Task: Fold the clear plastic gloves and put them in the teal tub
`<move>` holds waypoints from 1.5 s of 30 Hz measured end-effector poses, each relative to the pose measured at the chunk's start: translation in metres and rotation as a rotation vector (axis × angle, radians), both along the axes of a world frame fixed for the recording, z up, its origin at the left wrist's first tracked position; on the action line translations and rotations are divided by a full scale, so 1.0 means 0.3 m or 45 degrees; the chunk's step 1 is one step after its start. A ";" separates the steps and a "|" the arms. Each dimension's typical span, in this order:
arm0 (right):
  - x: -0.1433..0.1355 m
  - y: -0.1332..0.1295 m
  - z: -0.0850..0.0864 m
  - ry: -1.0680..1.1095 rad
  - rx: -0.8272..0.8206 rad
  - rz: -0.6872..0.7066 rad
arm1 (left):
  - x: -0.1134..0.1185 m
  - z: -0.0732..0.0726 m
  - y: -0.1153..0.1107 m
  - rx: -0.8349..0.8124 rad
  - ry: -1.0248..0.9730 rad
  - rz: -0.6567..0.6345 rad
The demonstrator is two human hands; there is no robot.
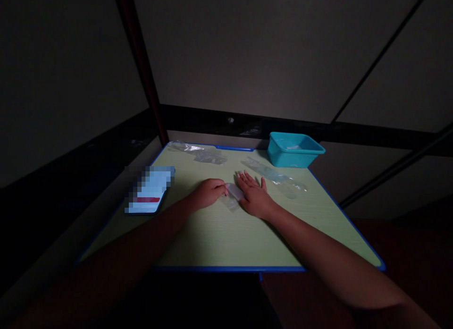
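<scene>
Small plastic bag: the transparent bag (232,198) lies on the counter (226,244), in the middle, between the two hands.
Left hand: the fingers of the left hand (211,193) are curled and seem pinched on the bag's edge, perhaps to hold this side in place.
Right hand: the right hand (255,197) is laid flat, fingers spread, at the bag's other side; it probably presses so that the thin film stays smooth.
Other plastic: crumpled clear pieces lie at the far left (210,157) and beyond the right hand (269,171), maybe put there to leave working room.
Turquoise basin: it stands at the far right corner (293,159), likely out of the arms' way; its contents cannot be told.
Phone: it lies at the left side (150,193), screen lit and blurred.
</scene>
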State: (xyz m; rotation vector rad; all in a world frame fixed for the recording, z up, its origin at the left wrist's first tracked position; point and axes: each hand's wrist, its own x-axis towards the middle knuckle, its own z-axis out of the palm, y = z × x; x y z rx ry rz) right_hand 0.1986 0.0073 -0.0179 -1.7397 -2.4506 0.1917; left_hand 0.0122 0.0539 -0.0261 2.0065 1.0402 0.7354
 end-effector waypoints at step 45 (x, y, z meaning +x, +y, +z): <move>-0.028 -0.033 0.019 -0.217 0.221 0.282 | 0.004 -0.033 -0.016 0.157 -0.054 0.070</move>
